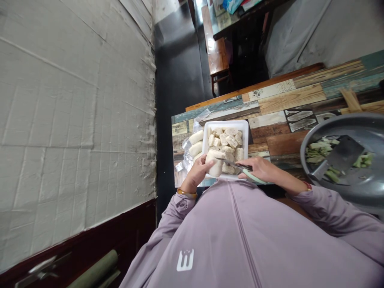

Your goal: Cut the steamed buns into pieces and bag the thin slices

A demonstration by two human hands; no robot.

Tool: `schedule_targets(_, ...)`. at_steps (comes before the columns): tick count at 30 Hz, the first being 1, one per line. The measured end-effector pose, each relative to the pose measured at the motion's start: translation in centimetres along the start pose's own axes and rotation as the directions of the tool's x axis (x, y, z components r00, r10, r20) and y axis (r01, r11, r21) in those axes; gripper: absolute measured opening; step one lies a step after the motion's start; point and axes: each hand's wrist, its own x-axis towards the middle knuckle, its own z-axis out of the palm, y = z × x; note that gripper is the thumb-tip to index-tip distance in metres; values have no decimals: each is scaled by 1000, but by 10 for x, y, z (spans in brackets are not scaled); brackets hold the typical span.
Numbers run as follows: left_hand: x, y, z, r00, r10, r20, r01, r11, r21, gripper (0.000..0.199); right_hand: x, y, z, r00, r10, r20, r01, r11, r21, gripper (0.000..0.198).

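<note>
My left hand (200, 169) is closed around a thick, pale cream food roll (215, 162), whose exact kind I cannot make out. In my right hand (260, 169) are scissors (251, 176) with light green handles. Their blades reach left to the side of the roll, over a white tray (246, 134). Inside the tray lie many cut chunks (231, 141) of the same pale food. Left of the tray, several whole rolls (196, 143) rest in clear plastic packaging (187, 150).
A big metal basin (309, 140) at the right holds a cleaver (345, 154) and chopped green vegetables (322, 148). Thin wooden sticks (351, 100) lie behind it on the patterned table (282, 144). A wooden bench (216, 56) stands beyond, and a pale wall (75, 120) rises at the left.
</note>
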Motion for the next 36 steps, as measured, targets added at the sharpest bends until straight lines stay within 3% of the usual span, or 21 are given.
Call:
schedule_targets(6, -1, 0, 4, 999, 3, -45, -3, 1000, 9, 56, -2, -9, -9, 994, 10, 106, -14, 999, 33, 64)
schedule_targets(15, -3, -2, 7, 999, 40, -34, -39, 999, 17, 58, -4, -13, -8, 986, 97, 139, -106, 992, 66, 72)
schedule_targets(24, -6, -1, 9, 995, 39, -89, -35, 998, 42, 52, -3, -17, -10, 986, 97, 132, -102, 994, 27, 72)
schedule_targets(36, -9, -1, 12, 1000, -8, -5, 8, 985, 173, 53, 20, -15, -2, 983, 5, 181, -18, 997, 72, 79)
